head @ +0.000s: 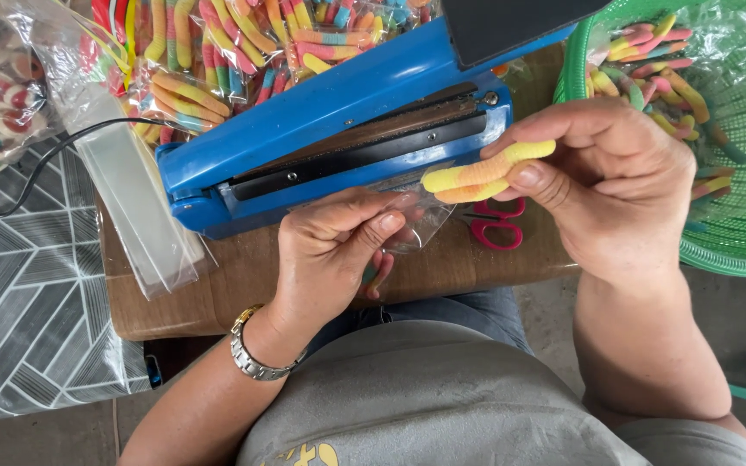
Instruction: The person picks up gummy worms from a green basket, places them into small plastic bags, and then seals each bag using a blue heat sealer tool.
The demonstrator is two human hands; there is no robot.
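The right hand [615,173] is pinching two sugared worms [485,171], yellow fading to orange, between thumb and the fingers [554,129], which are closed narrowly on them; the worms are sticking out leftward, past the fingertips, toward the other hand. The left hand [330,250] is gripping a small clear bag [412,220], thumb and fingers pressed on its near edge, the bag's mouth (hard to make out through the glare) seeming to face the worms. Judging by this, the filling step is under way: the worms are hanging just beside the bag, apart from it, not yet inside. The next move is calling for the mouth to be held open and the worms lined up with it endwise.

Just behind the hands a blue heat sealer [330,129] is sitting on the brown surface [243,285], red scissors [498,226] beside it. A stack of empty bags [140,216] is lying to the left, filled packs [200,60] beyond, and a green basket [736,233] of packs to the right.
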